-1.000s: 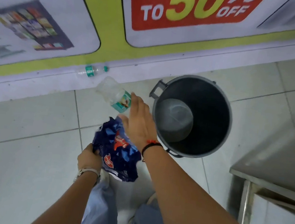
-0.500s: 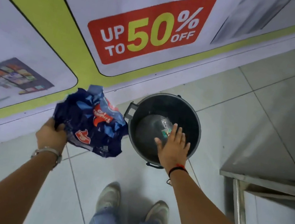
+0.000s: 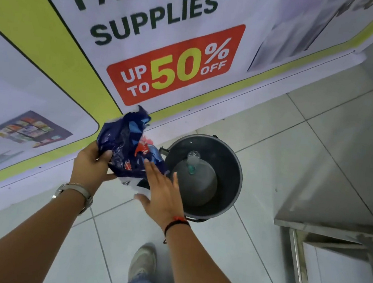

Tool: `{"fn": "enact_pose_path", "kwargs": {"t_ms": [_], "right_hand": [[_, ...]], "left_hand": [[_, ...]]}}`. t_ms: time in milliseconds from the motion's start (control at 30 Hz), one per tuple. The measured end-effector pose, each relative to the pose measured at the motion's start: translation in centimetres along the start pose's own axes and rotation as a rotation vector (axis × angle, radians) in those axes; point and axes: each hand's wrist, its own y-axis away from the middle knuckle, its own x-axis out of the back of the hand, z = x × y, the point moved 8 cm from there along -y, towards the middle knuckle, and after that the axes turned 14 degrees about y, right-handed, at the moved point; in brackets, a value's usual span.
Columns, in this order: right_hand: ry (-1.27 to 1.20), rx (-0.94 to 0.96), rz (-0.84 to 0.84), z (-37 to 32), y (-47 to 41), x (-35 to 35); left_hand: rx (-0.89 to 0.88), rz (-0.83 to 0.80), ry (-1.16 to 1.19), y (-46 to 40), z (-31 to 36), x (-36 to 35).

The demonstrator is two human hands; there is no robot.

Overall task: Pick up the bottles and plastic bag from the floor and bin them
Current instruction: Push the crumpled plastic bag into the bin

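A crumpled dark blue plastic bag [image 3: 127,146] with red print is held up in my left hand [image 3: 91,165], just left of the bin. The bin is a dark grey round bucket [image 3: 231,169] standing on the tiled floor by the wall. Inside it lies a clear plastic bottle [image 3: 193,160] with a teal label. My right hand [image 3: 164,192] is open with fingers spread, hovering beside the bag's lower edge and over the bin's left rim; whether it touches the bag I cannot tell. No other bottle is in view.
A printed banner [image 3: 168,46] covers the wall right behind the bin. A steel table [image 3: 341,198] with a leg frame stands at the right. My shoe [image 3: 142,262] is on the pale floor tiles below the hands.
The right hand let the bottle go into the bin and moved left toward the bag. The left hand brought the bag up and closer to the bin. The view rose and tilted upward.
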Motion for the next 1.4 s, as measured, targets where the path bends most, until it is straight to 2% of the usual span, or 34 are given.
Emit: {"fn": "enact_pose_path", "kwargs": {"t_ms": [67,167,233,267,367,433,500,600,667,733,867,967,1033,1100,1133,1200,1300,1400], "right_hand": [[0.048,-0.028,0.048,-0.5,-0.4,1.8],[0.337,0.022,0.201,-0.5,0.3,5.2],[0.469,0.034,0.24,0.6,1.3,6.5],[0.51,0.033,0.235,1.5,1.8,6.7],[0.556,-0.001,0.166,4.7,3.3,6.2],[0.515,0.014,0.049,6.5,4.2,4.6],[0.537,0.034,0.048,8.0,5.1,3.6],[0.523,0.009,0.014,11.3,5.6,1.0],[0.449,-0.002,-0.07,13.3,5.4,-1.6],[0.395,-0.067,-0.195,15.6,5.0,-4.4],[0.345,-0.168,-0.243,19.3,2.9,-9.0],[0.278,-0.164,-0.371,20.6,0.2,-12.4],[0.24,-0.183,-0.567,21.4,-0.7,-15.0],[0.247,-0.188,-0.719,21.9,-1.3,-17.0],[0.272,-0.18,-0.743,21.9,-1.6,-17.5],[0.326,-0.174,-0.684,21.7,-1.9,-17.4],[0.388,-0.195,-0.475,21.0,-1.2,-15.4],[0.42,-0.213,-0.35,19.9,-0.2,-13.2]], "left_hand": [[0.003,-0.012,0.059,0.5,0.7,0.2],[-0.09,0.03,0.022,1.0,1.7,0.9],[-0.254,0.008,-0.245,1.7,2.6,0.3],[-0.371,-0.054,-0.449,2.2,2.9,-0.8],[-0.68,-0.401,-1.161,3.8,0.1,-6.0],[-0.676,-0.627,-1.473,3.7,-4.4,-8.7],[-0.638,-0.713,-1.621,2.7,-7.7,-10.8],[-0.633,-0.808,-1.636,1.6,-11.3,-14.4],[-0.613,-0.848,-1.654,0.9,-13.5,-16.1],[-0.547,-0.894,-1.653,0.2,-16.0,-17.4],[-0.349,-1.08,-1.627,-1.8,-21.6,-19.5],[-0.196,-1.038,-1.661,-5.0,-24.3,-20.0],[-0.148,-1.023,-1.736,-6.5,-25.9,-19.7],[-0.163,-1.013,-1.832,-7.3,-27.2,-19.5],[-0.209,-1.005,-1.877,-7.5,-27.5,-19.5],[-0.349,-0.962,-1.881,-7.4,-27.1,-20.0],[-0.542,-0.845,-1.666,-6.5,-24.3,-20.6],[-0.598,-0.699,-1.429,-5.9,-21.1,-18.4]]}}
